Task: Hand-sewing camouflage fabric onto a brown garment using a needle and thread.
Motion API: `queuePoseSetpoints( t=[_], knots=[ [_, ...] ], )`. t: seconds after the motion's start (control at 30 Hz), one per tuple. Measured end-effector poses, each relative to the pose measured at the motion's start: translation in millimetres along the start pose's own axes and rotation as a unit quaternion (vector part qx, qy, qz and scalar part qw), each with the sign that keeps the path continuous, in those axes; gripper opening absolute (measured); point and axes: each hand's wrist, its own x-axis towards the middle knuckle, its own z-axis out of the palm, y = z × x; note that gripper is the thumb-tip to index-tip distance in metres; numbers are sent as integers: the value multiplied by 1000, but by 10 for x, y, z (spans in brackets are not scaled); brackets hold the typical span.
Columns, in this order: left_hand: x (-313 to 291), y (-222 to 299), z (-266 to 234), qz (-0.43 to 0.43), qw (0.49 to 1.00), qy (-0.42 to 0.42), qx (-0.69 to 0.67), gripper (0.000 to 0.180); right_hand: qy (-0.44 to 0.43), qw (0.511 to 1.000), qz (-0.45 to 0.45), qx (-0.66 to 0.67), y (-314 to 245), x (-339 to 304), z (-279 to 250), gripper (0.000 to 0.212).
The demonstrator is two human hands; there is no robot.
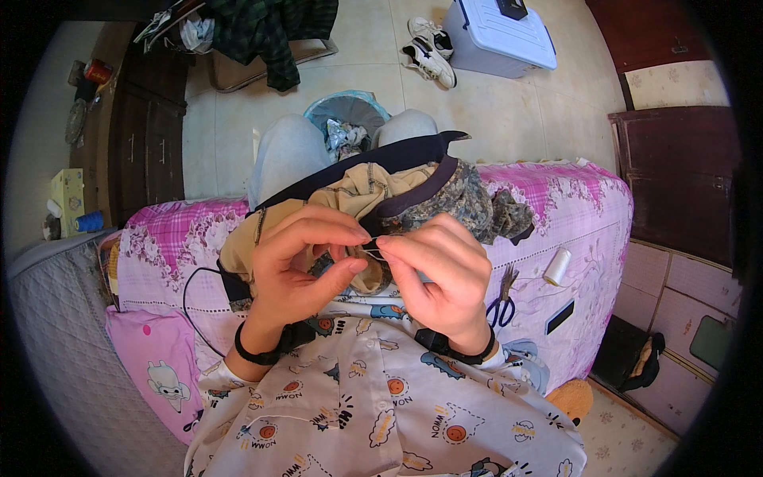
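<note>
My left hand (pixel 290 258) and my right hand (pixel 445 274) meet above my lap. A fine thread-like strand (pixel 374 250) shows between their fingertips; whether a needle is there too is too small to tell. The thumb and forefinger of my right hand are pinched on the strand. My left forefinger reaches it at the tip, with the left thumb held apart below. Under both hands lies a bunched garment, with tan lining (pixel 350 191), a dark band (pixel 413 153) and a camouflage-patterned part (pixel 465 203).
On the pink flowered bedcover (pixel 584 207) at the right lie a white thread spool (pixel 558 266), scissors (pixel 501 306) and a phone (pixel 559 317). A blue bin (pixel 346 103) stands between my knees. Beyond are shoes (pixel 429 56) and a lidded storage box (pixel 501 40).
</note>
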Motion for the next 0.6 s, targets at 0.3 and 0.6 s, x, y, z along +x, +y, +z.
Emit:
queuePoseSetpoints(
  t=[0.3,0.6],
  knots=[
    [41,10,-2,15,999,-29,40,29,-1,999,20,27,13,-5,31,23],
    [56,61,72,-8,997,12,70,23,11,993,82,85,24,-85,106,21]
  ],
)
